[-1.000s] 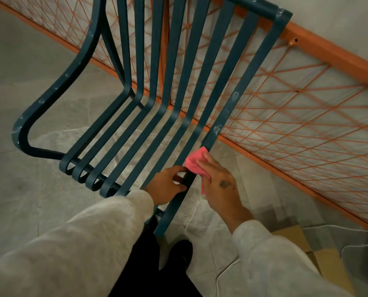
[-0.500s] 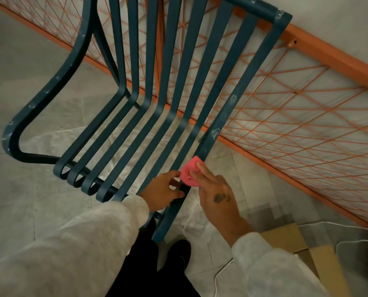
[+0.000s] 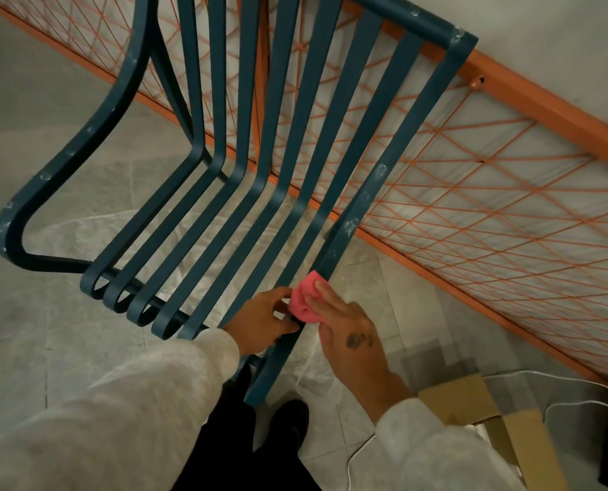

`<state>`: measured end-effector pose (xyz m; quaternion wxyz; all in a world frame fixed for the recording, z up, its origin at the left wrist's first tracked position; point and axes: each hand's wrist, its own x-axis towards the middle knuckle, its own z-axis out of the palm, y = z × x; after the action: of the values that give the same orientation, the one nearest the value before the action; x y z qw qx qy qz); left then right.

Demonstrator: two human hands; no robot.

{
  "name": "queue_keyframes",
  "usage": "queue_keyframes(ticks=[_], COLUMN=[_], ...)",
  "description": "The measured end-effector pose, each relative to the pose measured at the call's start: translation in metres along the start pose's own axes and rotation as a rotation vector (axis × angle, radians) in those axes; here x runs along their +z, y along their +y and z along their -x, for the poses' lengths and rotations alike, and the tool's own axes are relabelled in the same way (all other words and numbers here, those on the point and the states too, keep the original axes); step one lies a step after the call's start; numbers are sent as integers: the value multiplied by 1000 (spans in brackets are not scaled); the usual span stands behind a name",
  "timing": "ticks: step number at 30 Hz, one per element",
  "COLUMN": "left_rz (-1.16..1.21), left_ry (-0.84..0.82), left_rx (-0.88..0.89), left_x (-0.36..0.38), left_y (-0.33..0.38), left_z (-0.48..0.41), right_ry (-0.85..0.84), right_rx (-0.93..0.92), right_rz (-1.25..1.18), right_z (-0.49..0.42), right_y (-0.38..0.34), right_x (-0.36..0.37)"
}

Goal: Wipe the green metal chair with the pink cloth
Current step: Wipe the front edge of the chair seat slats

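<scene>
Grey marble floor tiles (image 3: 47,143) fill the left and bottom of the view, and an orange-framed lattice panel (image 3: 490,193) runs diagonally along the wall behind. Against that panel stands the green metal chair (image 3: 224,214), its flat slats bending from backrest into seat and curling under at the front edge; pale smudges dot the outer frame bar on the right. Cardboard pieces (image 3: 472,402) and a white cable (image 3: 578,402) lie on the floor at lower right. Both arms wear light grey sleeves. The right hand (image 3: 348,334) presses the bunched pink cloth (image 3: 306,299) with extended fingers onto the rightmost seat bar. The left hand (image 3: 263,320) is curled around that same bar just beside the cloth, gripping it.
</scene>
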<state>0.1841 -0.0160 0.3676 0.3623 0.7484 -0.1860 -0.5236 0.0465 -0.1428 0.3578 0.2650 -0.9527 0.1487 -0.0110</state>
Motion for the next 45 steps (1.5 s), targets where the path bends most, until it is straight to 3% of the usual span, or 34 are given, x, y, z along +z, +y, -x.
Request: queue_keyframes(ticks=[3, 5, 9, 16, 21, 24, 28, 32, 37, 45], left_rz=[-31, -9, 18, 15, 29, 57, 112, 169, 152, 161], left_ry=[4, -12, -27, -17, -71, -167, -179, -117, -107, -29], left_rx=[20, -2, -29, 27, -43, -127, -165, -183, -171, -150], left_x=[0, -1, -3, -1, -6, -7, -6, -3, -2, 4], left_y=[2, 2, 0, 0, 1, -3, -20, -29, -32, -45], left_z=[-1, -2, -2, 0, 2, 13, 31, 38, 38, 50], right_ry=[-53, -70, 65, -81, 11, -134, -308, -348, -261, -432], right_rx=[-93, -47, 28, -39, 38, 78, -53, -130, 22, -192], right_rz=[29, 17, 68, 61, 92, 219, 177, 183, 212, 157], right_z=[6, 0, -12, 15, -6, -9, 11, -3, -31, 5], right_y=[5, 15, 18, 4, -3, -17, -29, -3, -3, -37], right_x=[-13, -24, -21, 0, -17, -5, 2, -20, -30, -16])
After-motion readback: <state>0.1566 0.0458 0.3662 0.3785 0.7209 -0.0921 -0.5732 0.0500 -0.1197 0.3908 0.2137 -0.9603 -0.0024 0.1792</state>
